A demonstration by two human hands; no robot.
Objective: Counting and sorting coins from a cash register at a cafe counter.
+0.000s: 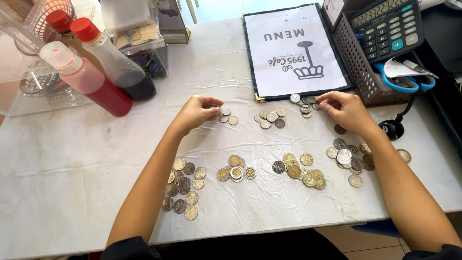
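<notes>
Coins lie sorted in piles on a white table. My left hand is curled with its fingertips pinched beside three small coins; whether it holds one is unclear. My right hand rests its fingertips on a small cluster of silver coins at the menu's lower edge. Between the hands sits a pile of small silver coins. Nearer me lie a silver pile, a two-tone pile, a gold pile and a mixed pile by my right forearm.
A menu card lies at the back centre. Two squeeze bottles, red sauce and dark sauce, stand at back left by clear plastic holders. A mesh basket holds a calculator and blue scissors.
</notes>
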